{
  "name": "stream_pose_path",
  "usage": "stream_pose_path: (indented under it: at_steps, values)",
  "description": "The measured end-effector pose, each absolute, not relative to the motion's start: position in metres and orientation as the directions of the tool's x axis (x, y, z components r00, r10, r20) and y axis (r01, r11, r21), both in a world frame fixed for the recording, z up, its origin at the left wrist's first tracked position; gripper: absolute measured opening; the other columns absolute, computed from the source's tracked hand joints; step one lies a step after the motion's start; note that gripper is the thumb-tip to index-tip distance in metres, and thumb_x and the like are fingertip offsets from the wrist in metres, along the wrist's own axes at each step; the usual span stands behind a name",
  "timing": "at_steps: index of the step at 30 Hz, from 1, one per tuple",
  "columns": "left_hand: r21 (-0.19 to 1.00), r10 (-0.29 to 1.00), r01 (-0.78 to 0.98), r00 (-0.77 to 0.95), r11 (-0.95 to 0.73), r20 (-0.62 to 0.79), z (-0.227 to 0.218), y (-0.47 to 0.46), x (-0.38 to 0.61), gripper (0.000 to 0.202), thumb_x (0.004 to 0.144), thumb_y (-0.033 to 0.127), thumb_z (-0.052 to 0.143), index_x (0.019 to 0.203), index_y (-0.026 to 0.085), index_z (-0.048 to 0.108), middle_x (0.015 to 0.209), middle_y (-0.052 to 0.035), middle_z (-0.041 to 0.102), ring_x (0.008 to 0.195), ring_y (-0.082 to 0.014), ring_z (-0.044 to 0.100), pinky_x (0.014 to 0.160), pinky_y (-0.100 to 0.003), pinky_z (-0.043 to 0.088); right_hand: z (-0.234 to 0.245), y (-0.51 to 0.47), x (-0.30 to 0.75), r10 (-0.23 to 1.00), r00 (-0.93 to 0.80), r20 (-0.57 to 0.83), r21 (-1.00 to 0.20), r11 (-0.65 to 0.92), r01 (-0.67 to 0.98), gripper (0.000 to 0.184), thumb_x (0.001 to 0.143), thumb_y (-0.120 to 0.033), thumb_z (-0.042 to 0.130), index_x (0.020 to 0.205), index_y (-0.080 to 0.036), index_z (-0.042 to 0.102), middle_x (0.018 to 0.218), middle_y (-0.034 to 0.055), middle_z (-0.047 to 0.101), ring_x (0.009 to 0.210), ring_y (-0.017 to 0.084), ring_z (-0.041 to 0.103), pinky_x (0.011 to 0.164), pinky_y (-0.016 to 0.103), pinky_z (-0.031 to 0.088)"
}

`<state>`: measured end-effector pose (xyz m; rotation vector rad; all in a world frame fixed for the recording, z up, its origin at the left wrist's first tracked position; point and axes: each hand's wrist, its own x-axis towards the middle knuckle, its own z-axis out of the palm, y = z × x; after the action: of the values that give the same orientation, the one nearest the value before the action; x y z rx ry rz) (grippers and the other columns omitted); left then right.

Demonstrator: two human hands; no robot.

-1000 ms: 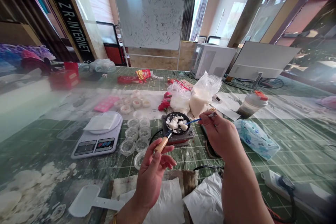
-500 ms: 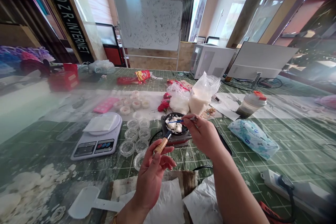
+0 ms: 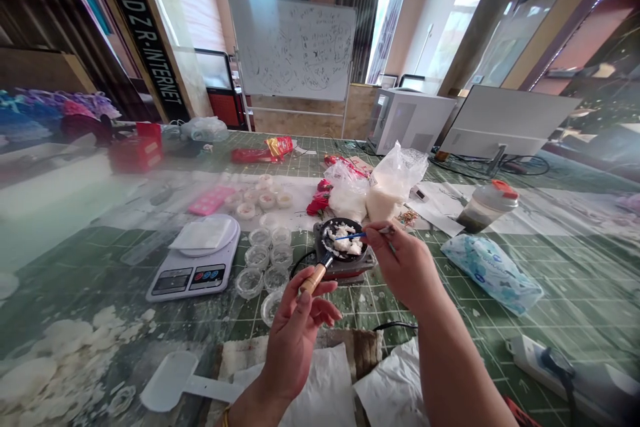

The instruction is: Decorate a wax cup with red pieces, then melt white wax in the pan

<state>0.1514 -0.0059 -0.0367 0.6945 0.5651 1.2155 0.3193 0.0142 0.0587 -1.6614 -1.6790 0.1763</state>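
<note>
My left hand [image 3: 295, 333] is closed around the wooden handle of a small black frying pan [image 3: 327, 257], thumb on the near end and the lower fingers loosely curled. The pan rests on a small hot plate [image 3: 350, 275]. White wax-like chunks [image 3: 345, 240] lie in the pan, some broken into bits. My right hand [image 3: 397, 260] pinches a thin stick with a blue end [image 3: 353, 236], whose tip reaches into the white chunks. Just left of the pan stand several clear round cups [image 3: 257, 257].
A kitchen scale [image 3: 197, 267] stands at the left, near white flakes [image 3: 65, 353] and a white scoop [image 3: 167, 380]. Behind the pan are plastic bags of white material [image 3: 387, 190]. A tissue pack [image 3: 493, 273], a shaker bottle [image 3: 487, 207] and a power strip [image 3: 555, 360] lie to the right.
The view has shifted slightly, so everything sits a little further right. The stick's tip has moved within the pan, and the white chunks look more spread out. The left hand keeps its grip.
</note>
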Motion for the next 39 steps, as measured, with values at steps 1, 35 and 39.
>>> stream_pose_path:
  at_steps: [1, 35, 39]
  values:
    - [0.743, 0.965, -0.641, 0.26, 0.192, -0.025, -0.037, -0.006, 0.151, 0.031, 0.088, 0.033, 0.048, 0.118, 0.024, 0.052, 0.105, -0.0109, 0.065, 0.067, -0.0155, 0.063, 0.067, -0.033, 0.046, 0.06, 0.012, 0.32, 0.912, 0.114, 0.395, -0.59, 0.157, 0.792, 0.023, 0.089, -0.034, 0.041, 0.091, -0.02, 0.06, 0.081, 0.0026, 0.068, 0.075, 0.016, 0.062, 0.068, 0.024, 0.042]
    - [0.747, 0.964, -0.635, 0.264, 0.198, -0.031, -0.037, -0.005, 0.152, 0.029, 0.089, 0.032, 0.047, 0.116, 0.025, 0.052, 0.104, -0.0105, 0.066, 0.069, -0.0157, 0.062, 0.071, -0.034, 0.046, 0.07, 0.006, 0.332, 0.937, 0.162, 0.31, -0.58, 0.051, 0.813, 0.023, 0.088, -0.035, 0.041, 0.084, -0.021, 0.058, 0.075, 0.0027, 0.068, 0.068, 0.017, 0.061, 0.062, 0.024, 0.041]
    - [0.748, 0.964, -0.633, 0.263, 0.2, -0.036, -0.037, -0.005, 0.153, 0.029, 0.089, 0.031, 0.046, 0.117, 0.025, 0.051, 0.104, -0.0103, 0.066, 0.068, -0.0153, 0.062, 0.07, -0.034, 0.046, 0.07, 0.005, 0.328, 0.929, 0.135, 0.344, -0.623, 0.119, 0.773, 0.021, 0.089, -0.033, 0.04, 0.088, -0.021, 0.057, 0.077, 0.0019, 0.068, 0.071, 0.016, 0.062, 0.065, 0.023, 0.041]
